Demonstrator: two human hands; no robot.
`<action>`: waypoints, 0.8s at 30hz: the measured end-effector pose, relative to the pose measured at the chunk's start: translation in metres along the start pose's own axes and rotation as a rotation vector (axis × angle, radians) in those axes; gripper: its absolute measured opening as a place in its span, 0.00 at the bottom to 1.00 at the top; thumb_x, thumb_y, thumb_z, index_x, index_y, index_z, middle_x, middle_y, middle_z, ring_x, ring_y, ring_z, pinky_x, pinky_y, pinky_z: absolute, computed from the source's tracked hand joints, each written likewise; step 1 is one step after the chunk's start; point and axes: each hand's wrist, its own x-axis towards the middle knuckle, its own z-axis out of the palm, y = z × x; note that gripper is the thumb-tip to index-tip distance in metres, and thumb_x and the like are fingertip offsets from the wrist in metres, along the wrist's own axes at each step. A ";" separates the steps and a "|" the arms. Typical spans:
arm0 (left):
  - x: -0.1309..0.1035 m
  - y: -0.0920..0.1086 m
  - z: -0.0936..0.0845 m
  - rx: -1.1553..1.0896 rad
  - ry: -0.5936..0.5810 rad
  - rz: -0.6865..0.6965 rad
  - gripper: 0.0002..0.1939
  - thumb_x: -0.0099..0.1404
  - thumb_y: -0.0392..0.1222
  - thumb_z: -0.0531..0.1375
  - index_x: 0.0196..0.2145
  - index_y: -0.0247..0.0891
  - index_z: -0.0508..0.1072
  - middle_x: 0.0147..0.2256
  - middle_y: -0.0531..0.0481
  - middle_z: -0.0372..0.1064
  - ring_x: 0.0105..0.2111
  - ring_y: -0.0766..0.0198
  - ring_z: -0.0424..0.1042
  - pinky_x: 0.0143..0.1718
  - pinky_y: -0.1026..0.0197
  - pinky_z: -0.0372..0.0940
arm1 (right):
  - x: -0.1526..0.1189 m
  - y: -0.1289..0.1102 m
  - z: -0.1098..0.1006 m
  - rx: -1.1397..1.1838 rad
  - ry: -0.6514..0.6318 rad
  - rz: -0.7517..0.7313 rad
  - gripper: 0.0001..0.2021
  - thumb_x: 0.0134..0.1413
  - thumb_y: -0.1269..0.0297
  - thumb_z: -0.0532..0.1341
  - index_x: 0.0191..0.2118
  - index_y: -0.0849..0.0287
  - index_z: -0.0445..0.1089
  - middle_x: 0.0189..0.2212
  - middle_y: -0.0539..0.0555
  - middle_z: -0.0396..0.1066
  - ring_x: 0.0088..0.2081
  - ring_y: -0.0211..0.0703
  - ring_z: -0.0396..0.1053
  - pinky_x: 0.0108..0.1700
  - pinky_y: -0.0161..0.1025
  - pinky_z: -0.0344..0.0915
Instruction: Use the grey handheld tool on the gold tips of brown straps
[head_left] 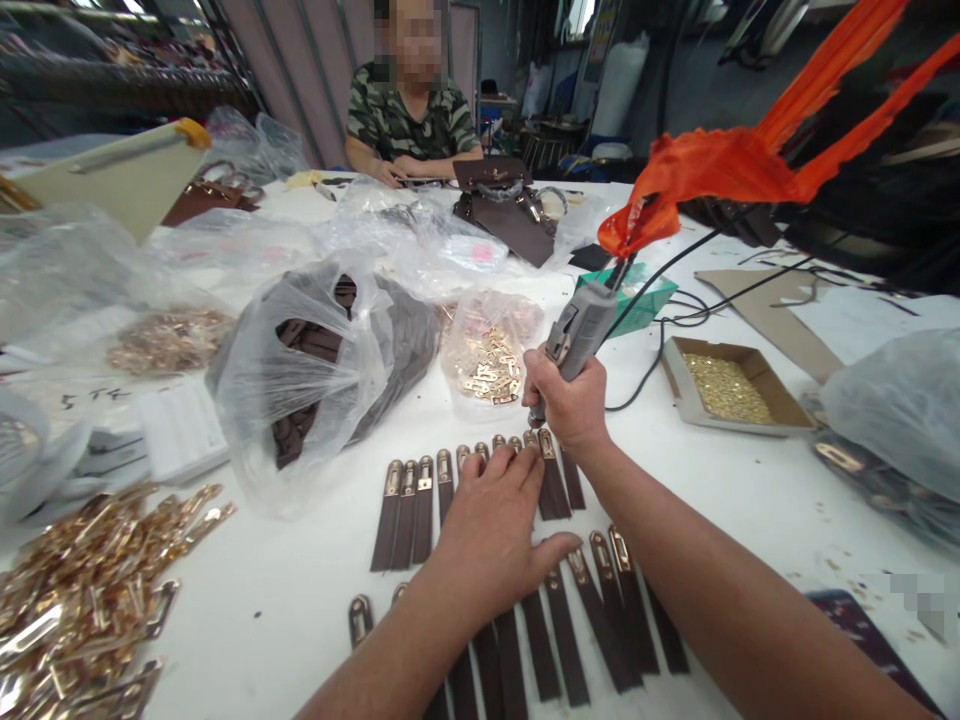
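My right hand is wrapped round a grey powered screwdriver that hangs from an orange cloth strip. Its tip points down at the metal end of a dark strap. Flat on the upper row of brown straps lies my left hand, fingers spread over their gold metal ends, thumb out to the right. Nearer to me is a second row of dark straps, partly hidden by my left hand and forearm.
Gold metal pieces are heaped at left. Behind the straps stand a plastic bag of brown straps, a bag of gold fittings and a cardboard tray of small brass parts. A black cable curls right. A person sits across the table.
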 end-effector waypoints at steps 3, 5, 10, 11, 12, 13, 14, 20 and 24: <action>0.001 0.000 -0.001 -0.005 0.004 0.003 0.45 0.73 0.70 0.57 0.73 0.32 0.64 0.73 0.41 0.60 0.71 0.37 0.57 0.71 0.29 0.51 | -0.001 -0.002 0.000 -0.030 -0.047 -0.010 0.19 0.56 0.51 0.67 0.23 0.56 0.65 0.15 0.49 0.65 0.18 0.39 0.65 0.23 0.36 0.64; 0.002 0.001 -0.001 -0.006 0.002 0.001 0.45 0.72 0.70 0.57 0.72 0.32 0.64 0.73 0.41 0.60 0.71 0.37 0.57 0.71 0.28 0.50 | -0.002 -0.001 0.001 -0.054 -0.088 -0.019 0.18 0.56 0.53 0.66 0.22 0.56 0.64 0.15 0.49 0.64 0.17 0.38 0.65 0.23 0.36 0.63; 0.002 0.001 0.002 -0.006 0.022 0.000 0.44 0.72 0.69 0.59 0.72 0.34 0.65 0.72 0.41 0.62 0.70 0.37 0.58 0.72 0.30 0.49 | -0.001 0.002 0.003 -0.047 -0.166 -0.014 0.18 0.55 0.55 0.66 0.21 0.56 0.65 0.14 0.48 0.64 0.17 0.37 0.62 0.22 0.35 0.61; 0.001 0.000 0.003 -0.006 0.031 0.004 0.44 0.72 0.69 0.59 0.72 0.34 0.65 0.71 0.41 0.62 0.70 0.37 0.58 0.71 0.30 0.50 | 0.000 0.003 0.004 -0.040 -0.165 -0.008 0.17 0.55 0.55 0.67 0.21 0.56 0.65 0.14 0.48 0.63 0.17 0.36 0.62 0.21 0.35 0.61; 0.001 0.000 0.004 -0.005 0.038 0.008 0.44 0.72 0.69 0.58 0.72 0.34 0.65 0.71 0.41 0.62 0.70 0.37 0.58 0.71 0.30 0.50 | 0.000 0.004 0.004 -0.033 -0.161 -0.003 0.17 0.55 0.55 0.67 0.22 0.56 0.64 0.14 0.47 0.63 0.16 0.36 0.62 0.21 0.35 0.61; 0.001 0.000 0.005 -0.005 0.044 0.012 0.44 0.72 0.69 0.58 0.72 0.34 0.65 0.71 0.41 0.62 0.70 0.37 0.58 0.71 0.30 0.50 | 0.000 0.004 0.004 -0.025 -0.155 0.000 0.17 0.55 0.55 0.67 0.22 0.56 0.64 0.14 0.47 0.63 0.16 0.36 0.62 0.21 0.35 0.61; 0.001 0.000 0.005 -0.007 0.048 0.014 0.44 0.72 0.69 0.58 0.72 0.34 0.65 0.71 0.41 0.63 0.70 0.38 0.58 0.71 0.30 0.51 | 0.001 0.004 0.004 -0.017 -0.151 0.000 0.17 0.55 0.55 0.66 0.22 0.55 0.64 0.14 0.47 0.62 0.16 0.36 0.61 0.21 0.35 0.61; 0.001 -0.002 0.001 -0.017 0.038 0.008 0.43 0.72 0.68 0.59 0.72 0.35 0.65 0.71 0.42 0.63 0.70 0.39 0.58 0.70 0.32 0.52 | 0.004 0.007 0.004 -0.002 -0.121 0.029 0.23 0.54 0.45 0.71 0.24 0.57 0.65 0.15 0.48 0.64 0.17 0.36 0.62 0.21 0.34 0.61; 0.002 -0.004 0.000 -0.005 0.032 0.009 0.42 0.73 0.68 0.59 0.72 0.36 0.65 0.71 0.41 0.62 0.70 0.38 0.58 0.69 0.31 0.52 | 0.003 -0.001 -0.006 0.033 -0.087 0.041 0.27 0.52 0.39 0.73 0.27 0.59 0.69 0.18 0.50 0.68 0.19 0.37 0.63 0.21 0.35 0.61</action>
